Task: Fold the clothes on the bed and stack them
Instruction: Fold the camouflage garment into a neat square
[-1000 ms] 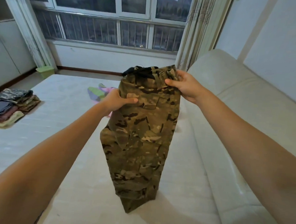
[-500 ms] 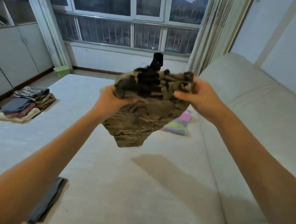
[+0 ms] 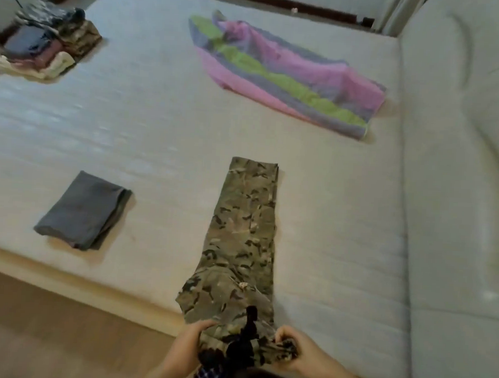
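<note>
The bed fills most of the view, with a padded pale side along its right. On it, far right of centre, lies one striped garment in pink, green and purple, spread loose and not yet folded. Nearer, one pair of camouflage trousers lies lengthwise, doubled to a single leg's width, hem away from the person and waistband over the near edge of the bed. In the far left corner sits one stack of folded clothes; it holds several pieces, but blur keeps me from counting them. One grey folded piece lies alone, left of the trousers and well apart from them. Two hands hold the waistband: the left hand has its fingers curled over the left end, and the right hand pinches the right end in clenched fingers. One black strap sticks up from the waist between them.

The step in hand looks like laying the trousers flat before folding them across. To do it well, I judge the waist should be pulled back so the legs lie taut, set down square with seams matched, the strap tucked under, then the hem brought to the waist in folds that match the stack's footprint
</note>
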